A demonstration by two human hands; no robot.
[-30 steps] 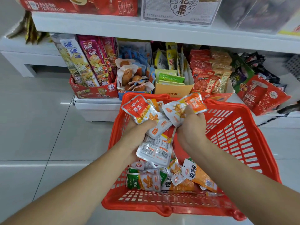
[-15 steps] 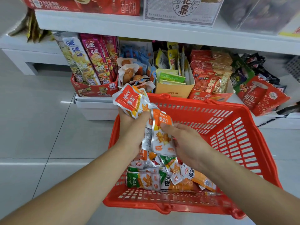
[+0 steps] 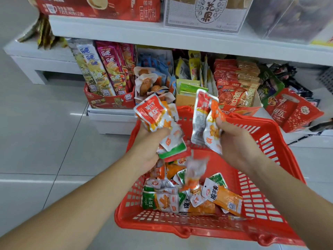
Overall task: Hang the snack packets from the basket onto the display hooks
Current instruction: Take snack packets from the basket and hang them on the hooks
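Nearest me is the one red basket (image 3: 180, 230), and in its bottom lies a loose heap of snack packets (image 3: 162, 201), overlapping in every direction; I make it about a dozen but cannot count them exactly. Just above the heap a single packet (image 3: 193, 175) shows blurred in mid-air, held by neither hand. Above that, the left hand (image 3: 149, 147) has its grip closed round a fanned bunch (image 3: 158, 121) of maybe four packets, long axes tilted with the tops up and to the left. The right hand (image 3: 234, 141) pinches a smaller bunch (image 3: 207, 120), two or three, standing nearly upright with the tops toward the shelf. The two bunches are apart, with a gap between them. The heap sits straight below and between the hands, about equally near to each. Beyond the basket, the lower shelf carries open display boxes (image 3: 110, 101) of other snacks under a white shelf board (image 3: 126, 31). I see no display hooks, so I cannot tell which way the bunches must travel.
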